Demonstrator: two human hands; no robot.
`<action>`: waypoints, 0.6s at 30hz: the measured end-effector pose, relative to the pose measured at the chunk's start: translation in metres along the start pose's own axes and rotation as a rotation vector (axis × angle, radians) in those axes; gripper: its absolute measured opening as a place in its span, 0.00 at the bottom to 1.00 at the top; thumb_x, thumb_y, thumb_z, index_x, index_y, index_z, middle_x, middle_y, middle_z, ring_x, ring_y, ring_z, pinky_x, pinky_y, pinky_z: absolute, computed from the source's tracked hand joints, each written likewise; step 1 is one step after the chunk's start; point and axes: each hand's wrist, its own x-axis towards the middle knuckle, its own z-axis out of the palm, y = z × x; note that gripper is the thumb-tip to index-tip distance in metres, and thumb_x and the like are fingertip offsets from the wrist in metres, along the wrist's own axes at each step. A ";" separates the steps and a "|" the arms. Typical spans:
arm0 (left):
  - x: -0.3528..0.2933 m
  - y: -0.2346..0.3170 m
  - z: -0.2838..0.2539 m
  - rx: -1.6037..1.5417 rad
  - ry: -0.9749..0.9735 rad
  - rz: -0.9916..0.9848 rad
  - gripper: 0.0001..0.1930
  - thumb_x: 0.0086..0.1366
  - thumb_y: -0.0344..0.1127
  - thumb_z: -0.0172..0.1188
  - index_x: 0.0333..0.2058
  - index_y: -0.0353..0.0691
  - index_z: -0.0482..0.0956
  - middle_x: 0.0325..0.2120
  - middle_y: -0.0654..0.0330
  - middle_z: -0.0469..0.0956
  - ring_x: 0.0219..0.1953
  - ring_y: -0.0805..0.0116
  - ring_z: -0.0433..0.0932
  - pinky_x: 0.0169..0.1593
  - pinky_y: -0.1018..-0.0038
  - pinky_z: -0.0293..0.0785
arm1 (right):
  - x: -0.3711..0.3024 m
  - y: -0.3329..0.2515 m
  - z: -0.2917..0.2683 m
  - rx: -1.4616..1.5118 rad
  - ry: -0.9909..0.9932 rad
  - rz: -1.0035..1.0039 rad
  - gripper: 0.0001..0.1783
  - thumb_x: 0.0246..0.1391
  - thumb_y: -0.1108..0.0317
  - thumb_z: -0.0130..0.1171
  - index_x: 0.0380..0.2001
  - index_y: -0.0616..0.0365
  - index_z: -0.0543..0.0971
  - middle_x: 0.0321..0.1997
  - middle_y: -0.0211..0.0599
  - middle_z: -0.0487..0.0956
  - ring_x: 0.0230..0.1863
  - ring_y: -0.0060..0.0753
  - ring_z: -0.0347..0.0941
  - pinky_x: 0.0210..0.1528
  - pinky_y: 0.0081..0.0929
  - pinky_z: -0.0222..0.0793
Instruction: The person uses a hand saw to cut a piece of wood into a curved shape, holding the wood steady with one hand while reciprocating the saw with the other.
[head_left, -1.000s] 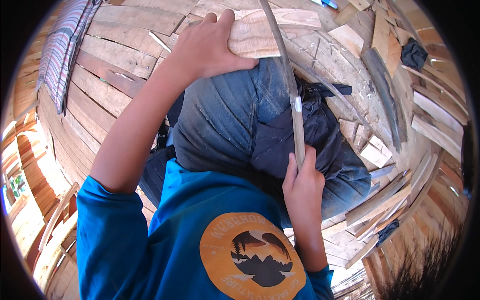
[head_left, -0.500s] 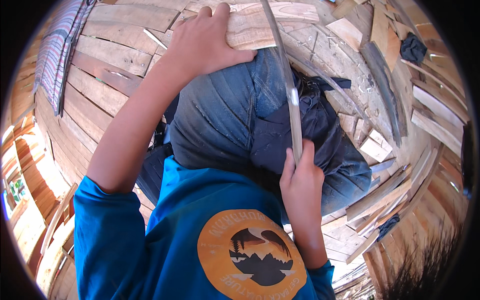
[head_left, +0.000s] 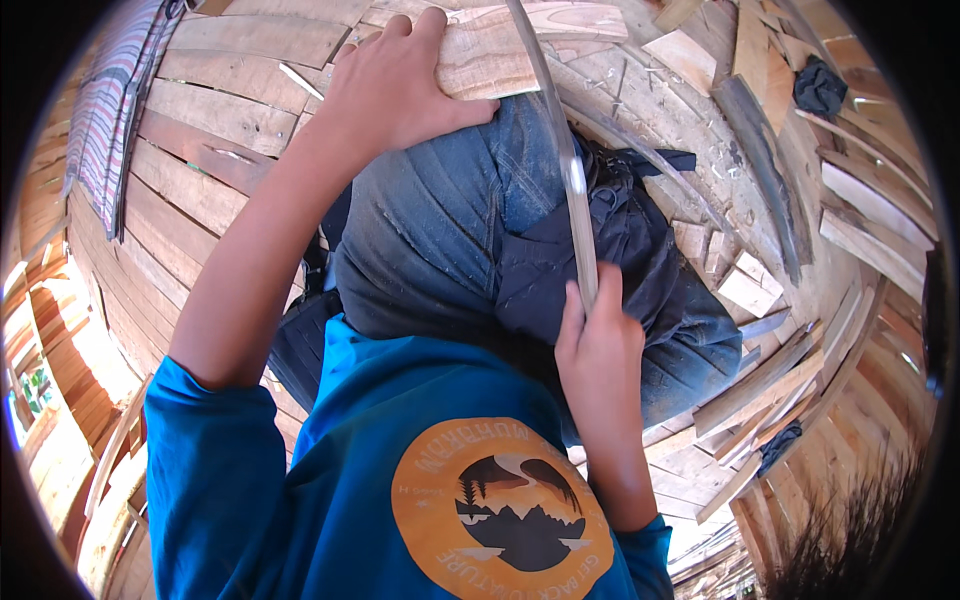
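My left hand grips a short wooden board, its thumb along the near edge and its fingers spread over the left part. The board lies by my knee in dark jeans. In my right hand is a long knife with a slim pale handle and a shiny collar where the blade starts. Its narrow blade points away from me, seen nearly edge-on, and crosses the view at the board's right end. Whether the blade touches the wood I cannot tell. The blade's tip runs out past the top of the picture.
Wood offcuts and shavings are strewn over the plank floor at the right. Long slats are piled at the lower right. A dark strip of wood lies beyond. Striped cloth hangs at the far left.
The whole view has shifted slightly left. Both hands keep their holds, and the knife stays at the board's right end, with little visible movement.
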 end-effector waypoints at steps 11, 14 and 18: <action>0.000 -0.007 0.012 0.039 0.026 0.012 0.48 0.41 0.69 0.65 0.52 0.35 0.73 0.39 0.42 0.80 0.44 0.42 0.81 0.50 0.52 0.74 | -0.031 0.007 -0.006 -0.001 -0.020 0.060 0.11 0.63 0.69 0.54 0.46 0.59 0.69 0.18 0.52 0.76 0.21 0.58 0.77 0.23 0.48 0.71; -0.006 -0.013 0.017 0.075 0.107 0.056 0.48 0.41 0.69 0.66 0.52 0.35 0.73 0.39 0.43 0.80 0.45 0.43 0.81 0.50 0.51 0.74 | 0.003 -0.004 0.001 0.011 0.003 0.001 0.10 0.64 0.69 0.53 0.45 0.59 0.68 0.18 0.54 0.76 0.22 0.60 0.76 0.23 0.50 0.71; 0.000 -0.011 0.014 0.005 0.032 -0.033 0.47 0.40 0.68 0.66 0.52 0.36 0.73 0.39 0.44 0.80 0.45 0.43 0.81 0.52 0.51 0.73 | 0.034 -0.008 0.008 -0.012 0.033 -0.042 0.09 0.64 0.70 0.52 0.45 0.59 0.68 0.18 0.55 0.76 0.23 0.61 0.76 0.23 0.51 0.70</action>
